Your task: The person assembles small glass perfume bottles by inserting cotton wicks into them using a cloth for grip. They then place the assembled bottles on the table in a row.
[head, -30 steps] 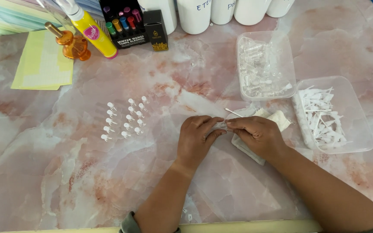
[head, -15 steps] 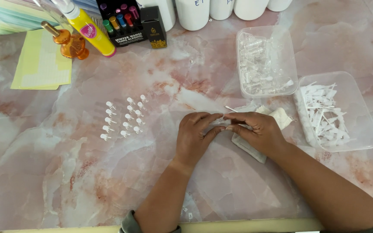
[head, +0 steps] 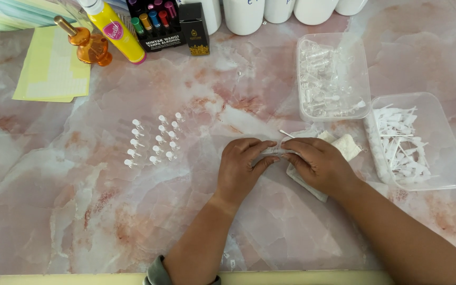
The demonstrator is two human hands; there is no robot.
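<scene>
Between left hand point(head: 241, 169), right hand point(head: 320, 163): small clear vial point(head: 276, 151), mostly hidden.

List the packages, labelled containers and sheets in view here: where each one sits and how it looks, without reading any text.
Yellow bottle: top left, tilted, with a pink oval label.
Black display box: top centre, holding coloured vials.
Small black carton: right of that box, with a gold emblem.
White bottles: top edge, round, with faint marks.
Yellow sheets: far left, lying flat.
No screens or signs.
</scene>
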